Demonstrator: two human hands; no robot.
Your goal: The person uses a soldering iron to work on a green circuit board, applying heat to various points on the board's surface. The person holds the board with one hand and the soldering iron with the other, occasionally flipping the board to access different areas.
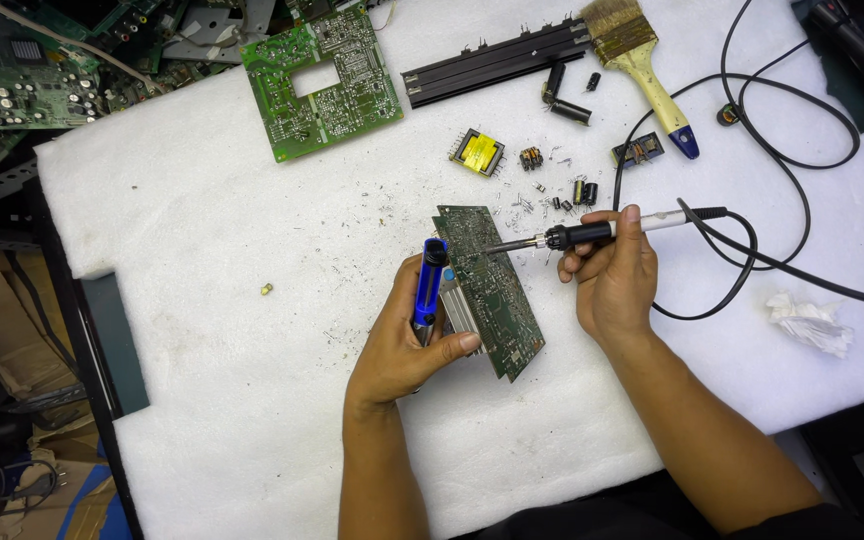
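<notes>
In the head view, a blue desoldering pump (431, 285) is gripped by the closed fingers of the left hand (402, 345), beside a green circuit board (487, 285) propped on the white desk (212, 220). A soldering iron (592, 233), its tip on the board, is clasped in the right hand (614, 280).

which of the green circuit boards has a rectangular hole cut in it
The flat green circuit board at the top of the white foam mat; the smaller tilted board between the hands has none visible.

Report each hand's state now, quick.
Left hand: closed around a blue desoldering pump, steadying the green circuit board.
Right hand: closed on a black-handled soldering iron.
</notes>
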